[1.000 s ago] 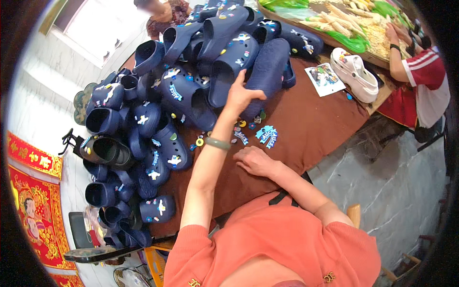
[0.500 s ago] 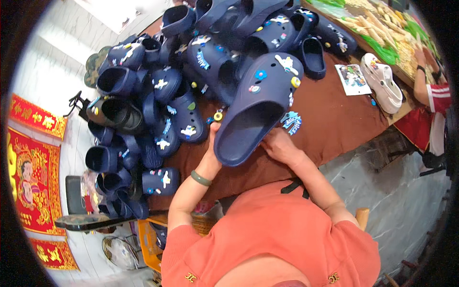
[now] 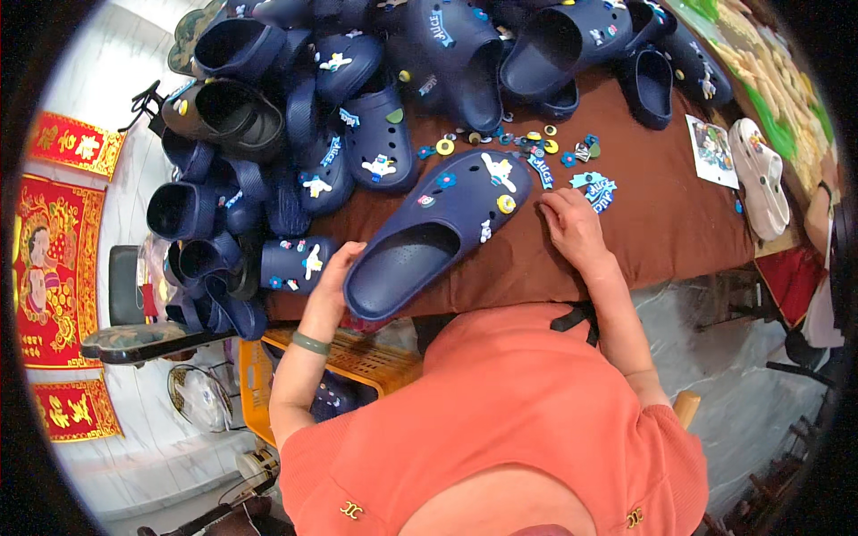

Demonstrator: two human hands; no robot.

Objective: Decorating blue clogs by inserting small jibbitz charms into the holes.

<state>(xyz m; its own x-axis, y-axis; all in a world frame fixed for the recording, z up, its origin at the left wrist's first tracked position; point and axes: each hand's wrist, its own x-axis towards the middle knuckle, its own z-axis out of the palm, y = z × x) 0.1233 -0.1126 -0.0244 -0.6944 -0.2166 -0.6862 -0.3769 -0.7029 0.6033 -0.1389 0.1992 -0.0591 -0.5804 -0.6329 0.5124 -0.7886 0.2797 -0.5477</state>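
Observation:
A navy clog [image 3: 451, 228] dotted with charms lies tilted in front of me, its open heel toward me. My left hand [image 3: 340, 271] grips the heel edge, thumb along the side. Beside the clog's toe my right hand [image 3: 576, 230] hangs over the brown cloth, its fingers curled together; whatever is between them is too small to make out. Next to those fingers are a blue banner-shaped charm [image 3: 541, 168] and a cluster of blue charms [image 3: 597, 189]. Several small loose charms [image 3: 548, 145] are scattered beyond the toe.
Navy clogs [image 3: 380, 143] with charms are heaped at the left and far side of the brown-covered table [image 3: 666, 214]. At the right are a printed card [image 3: 712, 150] and a white clog [image 3: 761, 183]. An orange crate [image 3: 384, 362] stands below the table edge. Another person's arm [image 3: 818, 214] shows far right.
The clog has come down and left from its raised position, uncovering the loose charms. My right hand has left its underside and moved right and forward, beside the toe. My view has shifted.

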